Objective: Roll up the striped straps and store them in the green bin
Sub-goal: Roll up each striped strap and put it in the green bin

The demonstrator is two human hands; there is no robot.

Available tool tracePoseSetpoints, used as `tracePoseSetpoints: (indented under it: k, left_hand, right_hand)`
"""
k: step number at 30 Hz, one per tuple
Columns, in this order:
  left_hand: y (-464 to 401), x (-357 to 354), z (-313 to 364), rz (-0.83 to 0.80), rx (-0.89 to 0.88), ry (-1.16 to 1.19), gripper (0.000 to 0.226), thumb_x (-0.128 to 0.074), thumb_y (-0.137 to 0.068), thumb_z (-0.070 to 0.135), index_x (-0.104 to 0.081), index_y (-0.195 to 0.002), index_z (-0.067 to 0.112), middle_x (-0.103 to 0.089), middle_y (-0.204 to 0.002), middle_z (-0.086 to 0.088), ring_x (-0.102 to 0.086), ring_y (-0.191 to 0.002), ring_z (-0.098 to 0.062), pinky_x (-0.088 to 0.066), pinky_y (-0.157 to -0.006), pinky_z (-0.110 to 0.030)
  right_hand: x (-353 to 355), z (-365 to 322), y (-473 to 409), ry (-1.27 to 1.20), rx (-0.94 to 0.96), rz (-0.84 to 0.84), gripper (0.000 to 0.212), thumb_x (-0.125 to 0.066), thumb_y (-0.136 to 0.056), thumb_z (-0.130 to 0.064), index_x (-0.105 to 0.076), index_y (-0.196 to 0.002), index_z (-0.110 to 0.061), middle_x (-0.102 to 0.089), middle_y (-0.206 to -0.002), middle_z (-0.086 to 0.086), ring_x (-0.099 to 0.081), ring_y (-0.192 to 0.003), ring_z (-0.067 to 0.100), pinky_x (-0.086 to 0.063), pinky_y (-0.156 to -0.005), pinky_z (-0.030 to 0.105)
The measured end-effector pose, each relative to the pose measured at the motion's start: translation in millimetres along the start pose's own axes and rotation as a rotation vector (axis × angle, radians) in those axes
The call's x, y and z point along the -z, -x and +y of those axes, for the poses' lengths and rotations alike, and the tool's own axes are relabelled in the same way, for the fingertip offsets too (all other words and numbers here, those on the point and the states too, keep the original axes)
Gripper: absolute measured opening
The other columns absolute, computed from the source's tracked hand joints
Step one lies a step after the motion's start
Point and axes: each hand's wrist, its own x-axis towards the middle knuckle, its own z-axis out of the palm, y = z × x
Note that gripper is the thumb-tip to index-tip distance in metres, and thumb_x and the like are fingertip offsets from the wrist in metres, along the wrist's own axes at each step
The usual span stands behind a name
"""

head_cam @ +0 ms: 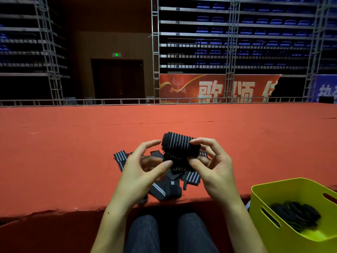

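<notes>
striped straps (169, 181) heaped loose on a red-carpeted stage floor (73, 152), near its front edge, just ahead of the knees (169, 232). black elastic, ribbed, with thin pale lines along the length; flat bands lying crossed over one another. one rolled strap (179, 147) held up above the heap, a thick dark cylinder with the pale lines ringing it, a short tail hanging under it.

right hand (215, 167) grasping the roll, thumb under and fingertips curled over its right end. left hand (144, 168) at the roll's left side, fingers bent and spread, thumb tip touching the lower part of the roll; not clearly clamped round it.

green bin (273, 201) low at the right, beside the right forearm, below the stage edge. smooth yellow-green plastic, rounded corners, slot handles cut in the walls. dark rolled straps (299, 214) lying inside on its floor.

carpet matte and felt-like, seamed across the middle, ragged along the near edge. beyond it a low metal rail (127, 101), steel truss towers (156, 52), tiers of folded blue seats (255, 21), a red banner (209, 88) with large pale characters, dark double doors (117, 79) under a small green exit sign (116, 55). dim hall, wood-brown wall around the doors.
</notes>
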Motion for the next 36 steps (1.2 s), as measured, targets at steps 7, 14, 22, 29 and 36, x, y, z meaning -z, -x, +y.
tracePoseSetpoints:
  k: [7, 14, 22, 29, 36]
  left_hand:
    - [2, -5, 11, 0.024, -0.073, 0.084, 0.057, -0.076, -0.094, 0.032, -0.059, -0.147, 0.042, -0.083, -0.105, -0.002, -0.080, -0.104, -0.019, -0.064, -0.089, -0.034]
    - [2, -4, 8, 0.025, -0.105, 0.133, 0.047, -0.076, -0.096, 0.011, -0.067, -0.137, 0.032, -0.080, -0.109, -0.007, -0.079, -0.096, -0.022, -0.064, -0.081, -0.032]
    - [-3, 0, 2, -0.033, -0.159, 0.040, 0.041, -0.077, -0.095, 0.000, -0.072, -0.125, 0.027, -0.077, -0.123, -0.003, -0.076, -0.116, -0.025, -0.062, -0.096, -0.041]
    - [-3, -3, 10, -0.073, -0.031, 0.130, 0.042, -0.079, -0.092, 0.027, -0.068, -0.132, 0.026, -0.080, -0.116, -0.007, -0.080, -0.100, -0.031, -0.065, -0.088, -0.041]
    - [-13, -10, 4, -0.046, -0.043, 0.080, 0.035, -0.084, -0.092, 0.012, -0.074, -0.123, 0.024, -0.083, -0.108, -0.003, -0.079, -0.104, -0.018, -0.060, -0.085, -0.027]
  right_hand:
    - [-4, 5, 4, -0.009, -0.049, -0.109, 0.035, -0.067, -0.088, 0.008, -0.072, -0.110, -0.018, -0.073, -0.117, 0.009, -0.074, -0.097, 0.032, -0.061, -0.093, 0.059]
    - [0, 5, 3, 0.015, -0.118, -0.156, 0.051, -0.063, -0.088, 0.011, -0.066, -0.128, -0.020, -0.073, -0.120, 0.010, -0.076, -0.094, 0.028, -0.062, -0.084, 0.054]
    - [-4, -3, 1, -0.014, -0.174, -0.070, 0.034, -0.077, -0.094, -0.019, -0.072, -0.127, -0.014, -0.079, -0.114, 0.013, -0.080, -0.094, 0.039, -0.062, -0.087, 0.066]
    - [-2, -1, -2, -0.017, -0.075, -0.080, 0.053, -0.081, -0.088, -0.007, -0.066, -0.136, -0.021, -0.075, -0.122, 0.012, -0.077, -0.101, 0.028, -0.064, -0.091, 0.049]
    - [12, 8, -5, 0.061, -0.147, -0.150, 0.045, -0.079, -0.092, 0.005, -0.069, -0.130, -0.018, -0.076, -0.124, 0.010, -0.078, -0.108, 0.029, -0.063, -0.095, 0.052]
